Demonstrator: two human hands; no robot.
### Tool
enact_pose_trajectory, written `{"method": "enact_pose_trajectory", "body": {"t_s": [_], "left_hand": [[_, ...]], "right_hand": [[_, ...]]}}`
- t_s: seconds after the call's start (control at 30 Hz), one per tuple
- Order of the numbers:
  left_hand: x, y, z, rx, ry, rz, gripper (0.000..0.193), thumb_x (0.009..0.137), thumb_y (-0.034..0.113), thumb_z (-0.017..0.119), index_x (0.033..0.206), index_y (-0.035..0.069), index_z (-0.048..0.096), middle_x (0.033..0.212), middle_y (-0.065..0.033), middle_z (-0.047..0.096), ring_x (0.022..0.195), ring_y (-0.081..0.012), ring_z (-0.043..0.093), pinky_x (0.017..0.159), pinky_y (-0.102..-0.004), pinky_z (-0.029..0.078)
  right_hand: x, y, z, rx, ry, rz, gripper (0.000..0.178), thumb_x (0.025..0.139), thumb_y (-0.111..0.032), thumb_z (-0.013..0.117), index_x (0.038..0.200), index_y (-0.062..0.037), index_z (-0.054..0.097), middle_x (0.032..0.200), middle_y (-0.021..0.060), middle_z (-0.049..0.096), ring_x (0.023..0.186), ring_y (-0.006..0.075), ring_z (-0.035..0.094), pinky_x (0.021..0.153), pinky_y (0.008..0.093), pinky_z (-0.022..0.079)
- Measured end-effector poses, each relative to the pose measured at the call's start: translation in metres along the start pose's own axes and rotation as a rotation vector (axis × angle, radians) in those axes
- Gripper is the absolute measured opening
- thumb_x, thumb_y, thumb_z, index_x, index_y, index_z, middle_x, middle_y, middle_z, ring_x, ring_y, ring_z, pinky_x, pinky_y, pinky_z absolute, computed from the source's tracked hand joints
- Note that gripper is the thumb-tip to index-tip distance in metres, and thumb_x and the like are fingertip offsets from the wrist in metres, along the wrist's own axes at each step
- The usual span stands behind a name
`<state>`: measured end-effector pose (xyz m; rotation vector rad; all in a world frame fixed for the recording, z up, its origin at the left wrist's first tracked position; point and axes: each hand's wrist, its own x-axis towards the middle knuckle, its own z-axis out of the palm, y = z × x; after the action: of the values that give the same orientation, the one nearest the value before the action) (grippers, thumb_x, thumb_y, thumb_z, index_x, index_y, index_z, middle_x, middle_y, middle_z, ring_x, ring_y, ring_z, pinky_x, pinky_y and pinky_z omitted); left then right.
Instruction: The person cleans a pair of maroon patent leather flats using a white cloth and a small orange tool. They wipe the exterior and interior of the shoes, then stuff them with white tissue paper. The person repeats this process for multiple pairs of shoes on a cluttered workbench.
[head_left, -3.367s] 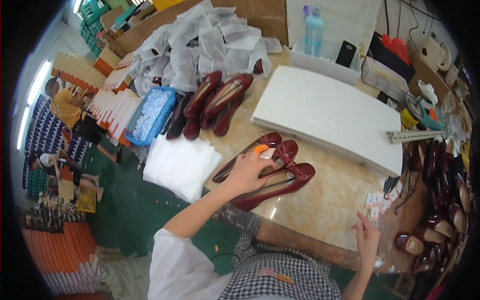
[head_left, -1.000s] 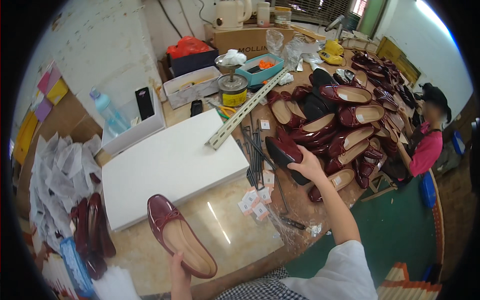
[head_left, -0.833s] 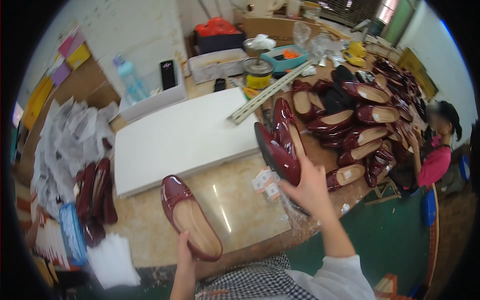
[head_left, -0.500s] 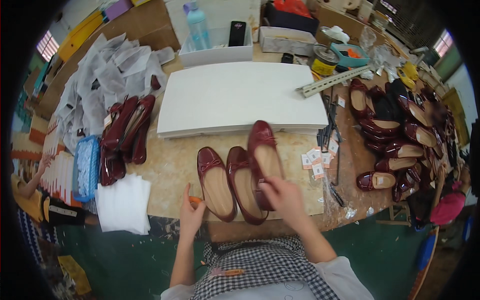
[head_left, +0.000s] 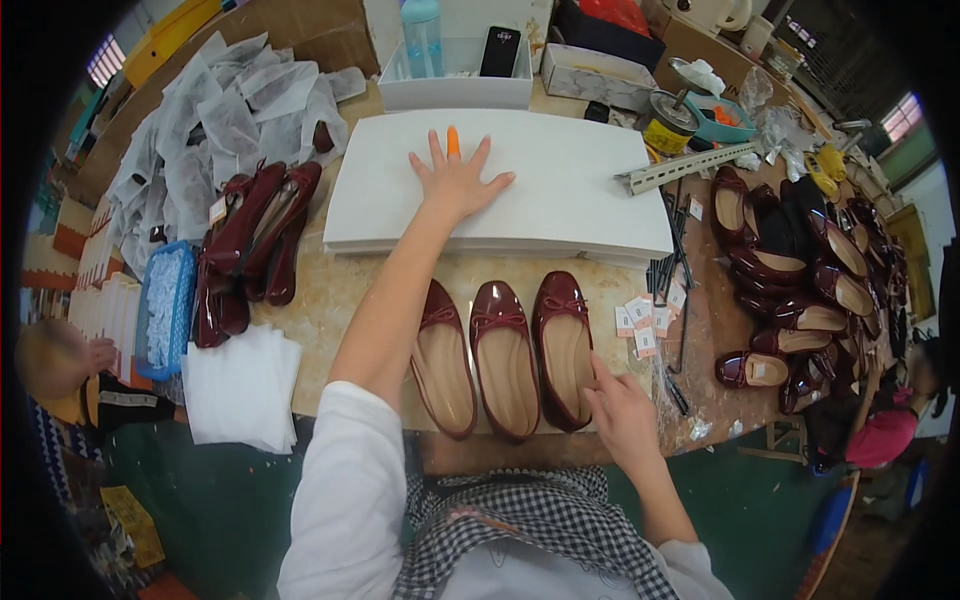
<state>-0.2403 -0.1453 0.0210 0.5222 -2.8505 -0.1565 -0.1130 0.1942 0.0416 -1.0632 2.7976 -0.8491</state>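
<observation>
the dark red shoes (head_left: 506, 362) are smooth and very shiny outside, with dull insides. the white stack (head_left: 560, 180) looks like smooth, dull paper. the checked apron (head_left: 530, 505) is cloth. the blue basket (head_left: 184, 310) looks like plastic, and the bar with holes (head_left: 690, 168) like dull metal.

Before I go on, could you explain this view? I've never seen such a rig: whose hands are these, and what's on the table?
No machine here: these are a person's bare hands, seen from a wide camera worn on that person's head, so straight edges bend. The left hand, with an orange cover on one finger, spreads over a white stack. The right hand is beside the rightmost of three dark red shoes set in a row on the table. Neither hand seems to hold anything. More red shoes are piled to the right; a blue basket sits left.
</observation>
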Motion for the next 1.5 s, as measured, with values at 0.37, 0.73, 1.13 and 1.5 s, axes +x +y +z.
{"method": "enact_pose_trajectory", "body": {"t_s": [0.37, 0.73, 1.13, 1.5], "left_hand": [[-0.184, 0.109, -0.097, -0.636, -0.351, 0.924, 0.014, 0.077, 0.023, 0.064, 0.077, 0.009, 0.064, 0.091, -0.0133, 0.061, 0.098, -0.0302, 0.058, 0.083, -0.0436, 0.05], [-0.209, 0.084, -0.048, -0.91, 0.156, 0.082, 0.028, 0.082, 0.014, 0.063, 0.109, 0.009, 0.059, 0.091, -0.0115, 0.061, 0.082, -0.0226, 0.062, 0.07, -0.0371, 0.05], [-0.243, 0.123, -0.021, -0.482, -0.509, 0.685, 0.023, 0.078, 0.026, 0.066, 0.066, 0.006, 0.065, 0.064, -0.0085, 0.062, 0.074, -0.0242, 0.062, 0.075, -0.0342, 0.044], [-0.238, 0.13, -0.009, -0.466, -0.47, 0.709, 0.022, 0.076, 0.027, 0.068, 0.066, 0.007, 0.066, 0.064, -0.007, 0.062, 0.067, -0.0207, 0.06, 0.072, -0.0328, 0.039]], "right_hand": [[0.002, 0.031, 0.008, 1.757, 0.164, 0.584, 0.064, 0.093, -0.025, 0.057, 0.145, -0.0054, 0.026, 0.134, 0.015, 0.048, 0.113, 0.0224, 0.056, 0.091, 0.0356, 0.05], [0.011, -0.022, -0.003, 0.951, -0.197, 0.176, 0.061, 0.088, -0.012, 0.06, 0.142, -0.0007, 0.032, 0.132, 0.013, 0.052, 0.122, 0.0228, 0.05, 0.104, 0.0354, 0.039], [0.045, 0.04, 0.048, -0.199, 0.047, -0.11, 0.038, 0.063, -0.005, 0.065, 0.101, -0.0041, 0.068, 0.084, 0.0105, 0.049, 0.081, 0.0267, 0.054, 0.074, 0.0368, 0.048], [0.094, 0.069, 0.064, 0.158, -0.013, 0.178, 0.059, 0.072, -0.019, 0.076, 0.125, -0.0012, 0.056, 0.096, 0.015, 0.053, 0.082, 0.0291, 0.057, 0.075, 0.0333, 0.049]]}}
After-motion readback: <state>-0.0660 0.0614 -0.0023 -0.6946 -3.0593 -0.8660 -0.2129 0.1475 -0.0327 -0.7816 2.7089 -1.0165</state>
